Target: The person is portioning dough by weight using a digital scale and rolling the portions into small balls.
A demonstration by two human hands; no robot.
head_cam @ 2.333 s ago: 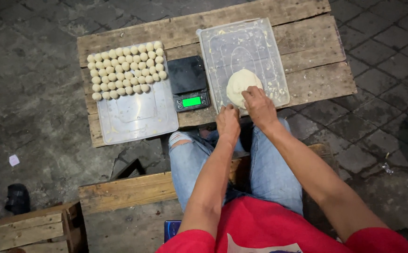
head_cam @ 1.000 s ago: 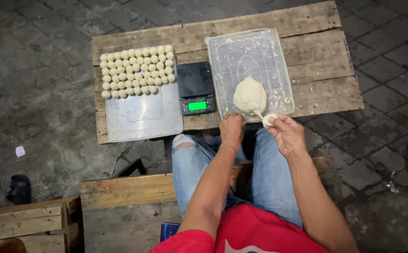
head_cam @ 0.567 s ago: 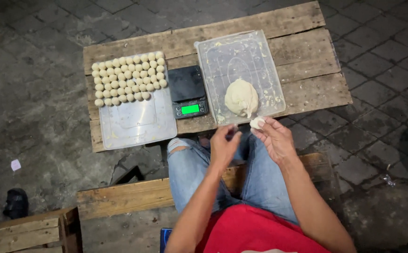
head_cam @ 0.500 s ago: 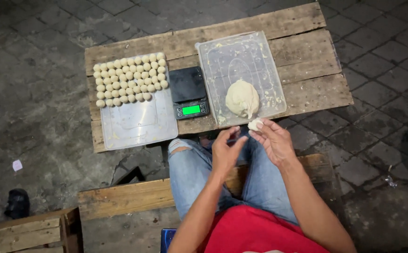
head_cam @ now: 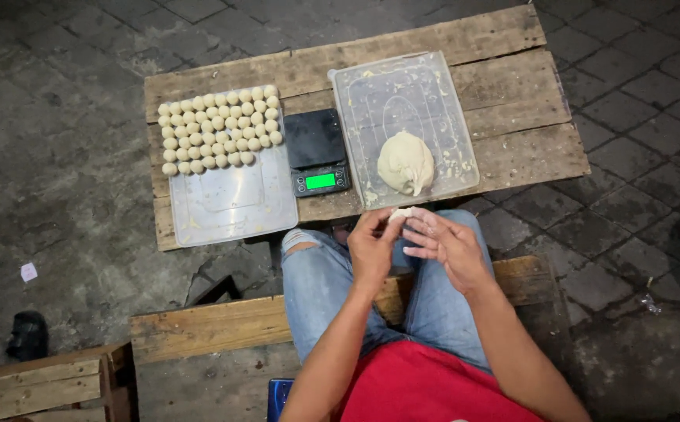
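Observation:
Over my lap, my left hand (head_cam: pixel 373 248) and my right hand (head_cam: pixel 447 244) meet around a small piece of dough (head_cam: pixel 400 213), both pinching it at the fingertips. Just beyond them a large pale dough lump (head_cam: pixel 406 162) lies in a clear plastic tray (head_cam: pixel 442 86) on the low wooden table (head_cam: pixel 504 47). A black digital scale (head_cam: pixel 317 150) with a lit green display stands between that tray and another clear tray (head_cam: pixel 230 205), which holds several rows of small dough balls (head_cam: pixel 219 130) in its far half.
I sit on a wooden bench (head_cam: pixel 207 328) in blue jeans and a red shirt. Dark paving stones surround the table. A wooden pallet (head_cam: pixel 35 383) lies at the lower left, with a black shoe (head_cam: pixel 27 334) beside it.
My right hand tore a small piece off the big dough lump and drew it back toward my lap. My left hand came up to meet it, and both now hold the piece.

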